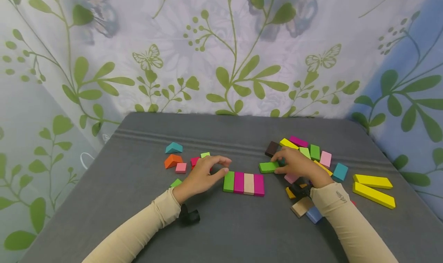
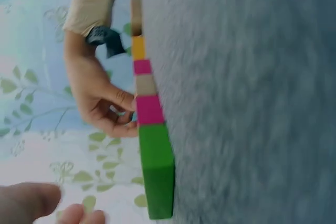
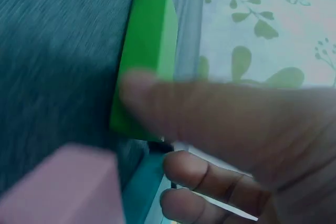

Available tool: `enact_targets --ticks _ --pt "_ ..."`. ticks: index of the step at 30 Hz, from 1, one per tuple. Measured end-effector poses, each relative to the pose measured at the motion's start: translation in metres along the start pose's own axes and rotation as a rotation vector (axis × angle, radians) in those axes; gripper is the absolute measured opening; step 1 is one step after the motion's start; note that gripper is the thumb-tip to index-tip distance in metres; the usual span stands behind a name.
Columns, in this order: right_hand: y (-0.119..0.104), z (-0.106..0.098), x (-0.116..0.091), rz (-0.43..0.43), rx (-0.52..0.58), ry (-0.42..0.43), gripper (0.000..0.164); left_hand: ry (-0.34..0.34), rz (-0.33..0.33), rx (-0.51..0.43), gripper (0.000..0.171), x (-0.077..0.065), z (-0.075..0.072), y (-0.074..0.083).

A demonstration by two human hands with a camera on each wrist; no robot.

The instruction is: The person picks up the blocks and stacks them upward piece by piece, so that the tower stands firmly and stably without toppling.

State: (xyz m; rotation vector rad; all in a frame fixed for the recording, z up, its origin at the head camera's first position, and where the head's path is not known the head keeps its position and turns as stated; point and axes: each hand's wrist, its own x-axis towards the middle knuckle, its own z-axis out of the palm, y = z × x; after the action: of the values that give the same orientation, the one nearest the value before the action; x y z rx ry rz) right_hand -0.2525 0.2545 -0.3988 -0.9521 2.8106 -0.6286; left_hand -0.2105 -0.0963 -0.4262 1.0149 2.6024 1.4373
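In the head view, a row of flat blocks lies side by side on the grey cloth: a green block (image 1: 228,182), a magenta block (image 1: 239,182), a plain wood block (image 1: 248,183) and another magenta block (image 1: 259,185). My left hand (image 1: 204,175) hovers at the row's left end, thumb and fingers apart, holding nothing. To the right of the row, my right hand (image 1: 297,163) pinches the right end of a second green block (image 1: 267,167) between thumb and finger. The right wrist view shows the thumb across this green block (image 3: 144,40); the index finger is hidden there.
Around the right hand lie many loose blocks, among them a dark brown block (image 1: 272,148), a pink block (image 1: 325,158) and a blue block (image 1: 314,214). Two long yellow blocks (image 1: 373,195) lie far right. Beyond the left hand are teal (image 1: 174,147) and orange (image 1: 173,161) pieces.
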Motion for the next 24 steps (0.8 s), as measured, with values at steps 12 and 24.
enact_targets --ticks 12,24 --pt "-0.012 0.012 0.023 0.042 0.117 -0.008 0.027 -0.054 0.051 0.355 0.044 -0.003 -0.006 -0.023" --pt "-0.015 0.028 0.036 0.015 0.315 -0.061 0.03 -0.114 0.056 0.373 0.044 -0.004 -0.006 -0.033"
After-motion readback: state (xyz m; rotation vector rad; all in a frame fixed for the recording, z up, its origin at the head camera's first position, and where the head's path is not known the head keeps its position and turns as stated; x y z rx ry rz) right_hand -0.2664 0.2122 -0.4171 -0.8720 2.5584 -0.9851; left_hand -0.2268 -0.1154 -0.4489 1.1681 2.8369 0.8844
